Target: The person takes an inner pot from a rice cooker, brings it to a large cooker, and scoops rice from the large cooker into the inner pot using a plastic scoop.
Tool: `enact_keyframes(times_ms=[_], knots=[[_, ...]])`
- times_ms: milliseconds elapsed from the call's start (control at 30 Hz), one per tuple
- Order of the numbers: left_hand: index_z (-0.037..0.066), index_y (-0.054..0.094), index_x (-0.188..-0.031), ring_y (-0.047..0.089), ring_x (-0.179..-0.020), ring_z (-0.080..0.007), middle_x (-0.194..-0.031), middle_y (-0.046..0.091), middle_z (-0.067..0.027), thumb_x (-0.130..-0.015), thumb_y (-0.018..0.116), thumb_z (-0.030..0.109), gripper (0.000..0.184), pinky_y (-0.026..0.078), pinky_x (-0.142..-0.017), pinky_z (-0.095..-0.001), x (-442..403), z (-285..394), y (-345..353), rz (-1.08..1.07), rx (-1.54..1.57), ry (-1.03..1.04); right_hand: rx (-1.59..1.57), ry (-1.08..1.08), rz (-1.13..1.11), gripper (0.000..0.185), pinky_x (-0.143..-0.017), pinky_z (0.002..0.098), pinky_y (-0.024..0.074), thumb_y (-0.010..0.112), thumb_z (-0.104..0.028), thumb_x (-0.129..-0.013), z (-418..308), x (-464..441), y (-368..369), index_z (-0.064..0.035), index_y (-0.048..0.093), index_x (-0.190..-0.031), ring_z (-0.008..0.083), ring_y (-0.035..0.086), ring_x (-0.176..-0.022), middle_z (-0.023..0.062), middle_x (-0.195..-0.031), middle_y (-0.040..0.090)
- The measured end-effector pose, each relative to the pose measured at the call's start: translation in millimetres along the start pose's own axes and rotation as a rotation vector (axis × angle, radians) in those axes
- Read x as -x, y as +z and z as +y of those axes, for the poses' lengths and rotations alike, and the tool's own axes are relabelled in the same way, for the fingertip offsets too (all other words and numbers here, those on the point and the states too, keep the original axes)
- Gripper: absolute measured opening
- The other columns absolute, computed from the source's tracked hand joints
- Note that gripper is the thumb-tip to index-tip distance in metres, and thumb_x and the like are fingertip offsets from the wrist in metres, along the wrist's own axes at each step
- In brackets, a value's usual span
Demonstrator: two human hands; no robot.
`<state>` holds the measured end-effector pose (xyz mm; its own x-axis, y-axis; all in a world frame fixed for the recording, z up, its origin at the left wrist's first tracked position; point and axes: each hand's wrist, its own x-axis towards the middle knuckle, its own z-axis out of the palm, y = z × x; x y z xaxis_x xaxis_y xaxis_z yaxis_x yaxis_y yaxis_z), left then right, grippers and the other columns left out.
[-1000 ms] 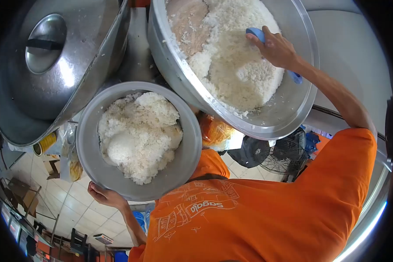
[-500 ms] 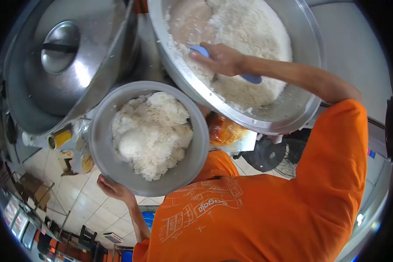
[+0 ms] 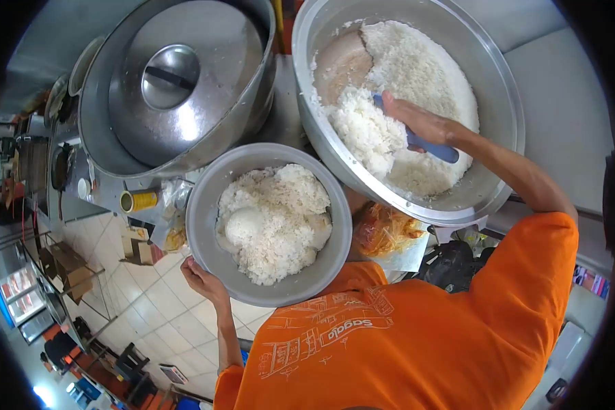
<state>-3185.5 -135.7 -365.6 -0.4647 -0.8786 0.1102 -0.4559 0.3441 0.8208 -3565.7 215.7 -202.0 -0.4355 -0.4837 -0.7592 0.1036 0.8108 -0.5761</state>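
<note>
My left hand [image 3: 205, 281] is closed on the rim of a grey basin [image 3: 201, 205], holding it near my body. White cooked rice [image 3: 280, 239] is heaped in that basin. My right hand [image 3: 420, 121] reaches into a large metal pot [image 3: 500, 89] and grips a blue dish [image 3: 439, 150], mostly hidden by the hand and rice. A loose mound of rice [image 3: 367, 130] lies against the dish, on its left. More rice [image 3: 420, 65] lines the pot, and part of its brownish bottom [image 3: 342, 65] shows.
A big lidded metal pot [image 3: 253, 89] stands left of the rice pot, close to the basin. Beside it are a yellow can [image 3: 138, 200] and a plastic bag [image 3: 175, 232]. A bag of orange shredded food [image 3: 386, 229] sits beneath the rice pot. Tiled floor [image 3: 164, 307] shows below.
My right hand and the blue dish have turned within the pot, and a mound of rice now rises beside the dish. The view has shifted, while my left hand stays on the basin.
</note>
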Motion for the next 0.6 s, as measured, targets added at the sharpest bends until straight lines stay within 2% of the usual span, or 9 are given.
enact_keyframes(times_ms=[33, 100, 167, 300, 333, 367, 400, 467, 600], knots=[[0.000, 0.053, -0.099, 0.052, -0.082, -0.0183, -0.090, 0.055, -0.0079, -0.103, 0.041, 0.027, 0.030, 0.043, -0.079, -0.0322, 0.8, -0.2, -0.2, -0.009, 0.043, -0.020, -0.008, 0.000, 0.021, 0.103, -0.055, 0.0296, 0.0466, 0.018, -0.082, -0.086, -8.2, 14.7, -2.0, 0.0045, 0.030, -0.141, 0.0133, 0.052, -0.061, 0.0139, -0.108, 0.054], [0.000, 0.052, -0.099, 0.052, -0.083, -0.0180, -0.091, 0.055, -0.0078, -0.103, 0.041, 0.027, 0.030, 0.043, -0.079, -0.0320, 0.3, -3.3, -0.5, -0.033, 0.101, -0.021, 0.007, -0.169, 0.163, 0.102, -0.053, 0.0287, 0.0453, 0.020, -0.082, -0.086, -36.0, 49.9, -2.4, 0.0009, 0.027, -0.145, 0.0116, 0.051, -0.060, 0.0101, -0.094, 0.056], [-0.001, 0.052, -0.100, 0.052, -0.086, -0.0179, -0.093, 0.054, -0.0081, -0.104, 0.040, 0.026, 0.030, 0.043, -0.081, -0.0320, 0.5, -6.9, -1.1, -0.024, 0.108, 0.016, 0.079, -0.320, 0.146, 0.091, -0.056, 0.0290, 0.0453, 0.021, -0.076, -0.090, -59.5, 78.8, 1.4, -0.0077, 0.024, -0.150, 0.0117, 0.053, -0.065, 0.0103, -0.102, 0.056], [-0.001, 0.052, -0.100, 0.050, -0.087, -0.0177, -0.093, 0.053, -0.0079, -0.104, 0.040, 0.026, 0.030, 0.042, -0.082, -0.0313, 1.0, -3.8, 0.7, -0.017, 0.164, 0.015, -0.038, -0.781, 0.078, 0.064, -0.069, 0.0384, 0.0526, 0.045, -0.057, -0.094, -96.2, 87.5, 59.6, -0.0101, 0.035, -0.136, 0.0212, 0.060, -0.090, 0.0126, -0.105, 0.060], [-0.001, 0.051, -0.100, 0.049, -0.086, -0.0180, -0.092, 0.052, -0.0079, -0.104, 0.040, 0.027, 0.030, 0.041, -0.082, -0.0312, 0.3, -11.1, -0.7, -0.032, 0.176, 0.015, -0.088, -0.819, 0.023, 0.057, -0.073, 0.0408, 0.0544, 0.051, -0.052, -0.095, -102.5, 83.7, 78.9, -0.0107, 0.038, -0.133, 0.0235, 0.062, -0.096, 0.0132, -0.106, 0.061], [-0.001, 0.051, -0.101, 0.049, -0.086, -0.0184, -0.092, 0.051, -0.0078, -0.104, 0.040, 0.027, 0.030, 0.041, -0.082, -0.0312, -1.0, -16.3, -1.9, -0.046, 0.185, 0.015, -0.109, -0.802, -0.033, 0.047, -0.071, 0.0398, 0.0540, 0.055, -0.043, -0.096, -107.6, 81.4, 97.6, -0.0099, 0.041, -0.126, 0.0238, 0.063, -0.088, 0.0133, -0.103, 0.062], [-0.002, 0.051, -0.100, 0.048, -0.085, -0.0192, -0.091, 0.050, -0.0079, -0.104, 0.040, 0.027, 0.031, 0.041, -0.082, -0.0318, -1.4, -17.3, -1.7, -0.038, 0.153, 0.037, -0.121, -0.737, -0.085, 0.049, -0.069, 0.0395, 0.0521, 0.058, -0.044, -0.095, -107.7, 72.1, 116.8, -0.0089, 0.041, -0.124, 0.0250, 0.064, -0.081, 0.0143, -0.098, 0.062], [-0.002, 0.051, -0.099, 0.048, -0.086, -0.0194, -0.091, 0.051, -0.0083, -0.104, 0.040, 0.028, 0.032, 0.041, -0.083, -0.0322, 0.1, -11.5, -0.1, -0.046, 0.175, 0.052, 0.075, -0.899, 0.046, 0.050, -0.067, 0.0399, 0.0502, 0.059, -0.042, -0.094, -96.2, 43.0, 154.2, -0.0068, 0.040, -0.125, 0.0259, 0.063, -0.077, 0.0155, -0.093, 0.061], [-0.001, 0.051, -0.098, 0.048, -0.087, -0.0193, -0.092, 0.052, -0.0093, -0.104, 0.040, 0.028, 0.032, 0.041, -0.083, -0.0329, 3.4, 3.7, -1.2, 0.002, 0.115, 0.067, 0.048, -0.939, 0.091, 0.050, -0.072, 0.0363, 0.0491, 0.059, -0.039, -0.094, -113.2, 34.8, 160.5, -0.0049, 0.040, -0.124, 0.0242, 0.062, -0.082, 0.0158, -0.093, 0.062]])
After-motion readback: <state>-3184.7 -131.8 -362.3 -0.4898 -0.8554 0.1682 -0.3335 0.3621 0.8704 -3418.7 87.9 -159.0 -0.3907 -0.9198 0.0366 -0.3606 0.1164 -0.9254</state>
